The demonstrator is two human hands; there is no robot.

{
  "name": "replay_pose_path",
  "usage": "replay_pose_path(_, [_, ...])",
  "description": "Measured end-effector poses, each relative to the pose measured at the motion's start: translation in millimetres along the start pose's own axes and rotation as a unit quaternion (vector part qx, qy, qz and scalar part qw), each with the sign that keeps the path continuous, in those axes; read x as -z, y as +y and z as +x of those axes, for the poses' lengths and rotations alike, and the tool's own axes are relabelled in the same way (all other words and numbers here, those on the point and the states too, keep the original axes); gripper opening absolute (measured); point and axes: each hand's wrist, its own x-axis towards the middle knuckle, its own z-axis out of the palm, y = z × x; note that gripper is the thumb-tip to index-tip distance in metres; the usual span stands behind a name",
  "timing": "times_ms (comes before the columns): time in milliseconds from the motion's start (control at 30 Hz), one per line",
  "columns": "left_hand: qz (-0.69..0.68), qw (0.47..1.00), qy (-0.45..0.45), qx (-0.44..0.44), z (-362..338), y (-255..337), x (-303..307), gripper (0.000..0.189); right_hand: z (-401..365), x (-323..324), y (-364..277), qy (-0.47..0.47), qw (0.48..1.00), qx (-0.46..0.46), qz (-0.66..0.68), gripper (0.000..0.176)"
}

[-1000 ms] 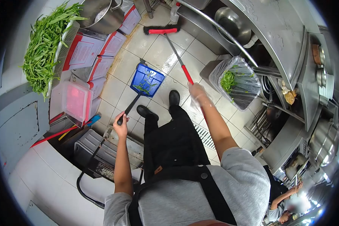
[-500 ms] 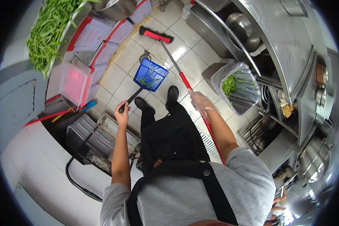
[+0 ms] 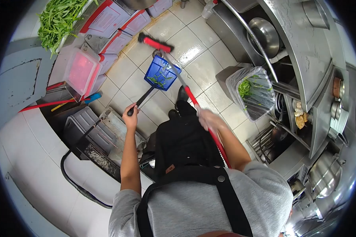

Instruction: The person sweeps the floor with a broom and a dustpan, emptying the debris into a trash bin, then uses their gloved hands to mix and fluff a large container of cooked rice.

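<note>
My left hand (image 3: 131, 114) is closed around the black handle of a blue dustpan (image 3: 171, 83), which is low over the tiled floor ahead of my feet. Green leaf and stem scraps (image 3: 158, 80) lie inside the pan. In my right hand (image 3: 209, 119), covered by a clear plastic glove and slightly blurred, is the red and grey pole of a broom (image 3: 190, 96). Its red head with dark bristles (image 3: 157, 44) hangs just beyond the dustpan's far edge, and the pole crosses over the pan's right side in this view.
To the right stands a bin lined with clear plastic (image 3: 261, 114), with greens inside. Steel counters and a metal bowl (image 3: 264, 37) are beyond it. Red and white boxes (image 3: 106, 17) line the left wall, near a tray of leafy greens (image 3: 63, 23). A floor drain lies behind the dustpan.
The broom head has come nearer to the dustpan, moving left and toward me. My feet have shifted, and the camera view has swung slightly. Both hands keep their holds.
</note>
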Motion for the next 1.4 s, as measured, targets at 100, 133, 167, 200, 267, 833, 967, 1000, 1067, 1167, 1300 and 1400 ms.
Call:
replay_pose_path(100, [-0.007, 1.0, 0.013, 0.018, -20, -16, 13, 0.019, 72, 3, -27, 0.016, 0.991, 0.006, -0.13, 0.059])
replay_pose_path(133, [-0.014, 1.0, 0.011, 0.014, -26, -13, 13, 0.017, 104, 6, -11, -0.002, 0.996, 0.03, -0.084, 0.056])
replay_pose_path(167, [-0.019, 1.0, 0.009, 0.012, -34, -12, 15, 0.016, 101, -1, -2, -0.002, 0.996, 0.03, -0.083, 0.056])
replay_pose_path(200, [-0.018, 1.0, 0.008, 0.013, -40, -17, 17, 0.016, 92, -10, 11, -0.033, 0.999, 0.028, -0.016, 0.054])
replay_pose_path(267, [-0.017, 0.999, 0.012, 0.031, -45, -26, 20, 0.015, 63, -34, 40, -0.015, 0.998, -0.041, 0.032, 0.048])
replay_pose_path(833, [0.084, 0.98, -0.135, -0.121, -73, -60, 79, 0.015, -53, -53, 189, 0.082, 0.977, -0.16, 0.117, 0.045])
replay_pose_path(967, [0.05, 0.99, -0.094, -0.089, -78, -71, 75, 0.015, -79, -52, 217, -0.006, 0.973, -0.207, 0.101, 0.049])
replay_pose_path(1000, [0.049, 0.991, -0.088, -0.091, -77, -75, 81, 0.015, -83, -52, 212, -0.026, 0.968, -0.234, 0.082, 0.05])
replay_pose_path(1067, [0.07, 0.99, -0.082, -0.091, -89, -84, 101, 0.015, -86, -50, 195, -0.002, 0.983, -0.176, 0.046, 0.051])
replay_pose_path(1167, [0.003, 0.999, -0.051, -0.007, -115, -79, 117, 0.014, -46, -39, 162, -0.012, 0.995, -0.091, 0.04, 0.051])
replay_pose_path(1300, [0.011, 1.0, -0.013, 0.012, -139, -96, 120, 0.012, -3, -46, 135, 0.031, 0.998, -0.048, 0.004, 0.05])
replay_pose_path(1400, [0.016, 1.0, 0.007, 0.012, -144, -105, 115, 0.012, -6, -55, 168, -0.019, 0.993, -0.101, 0.065, 0.049])
